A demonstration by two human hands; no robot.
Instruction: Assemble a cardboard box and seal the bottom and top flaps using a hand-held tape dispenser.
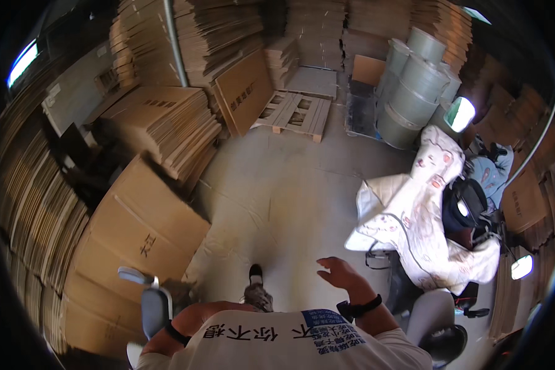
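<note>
My right hand (338, 272) is held out in front of me at the right, with a dark band on that arm. Its fingers are loosely bent and apart, with nothing in them. Nearest to it on the right is a scooter with a pale, patterned cover (428, 209) draped over its front. My left arm (197, 313) bends across in front of the white shirt, and its hand cannot be seen. Below my body one dark shoe (256, 272) shows on the concrete floor (271, 185).
Flattened cardboard stacks (166, 120) line the left and back. A large carton sheet (132, 237) leans at the near left, beside a grey-armed seat or vehicle part (156, 305). Ahead lies a wooden pallet (296, 114). Green-grey drums (413, 92) stand at the back right.
</note>
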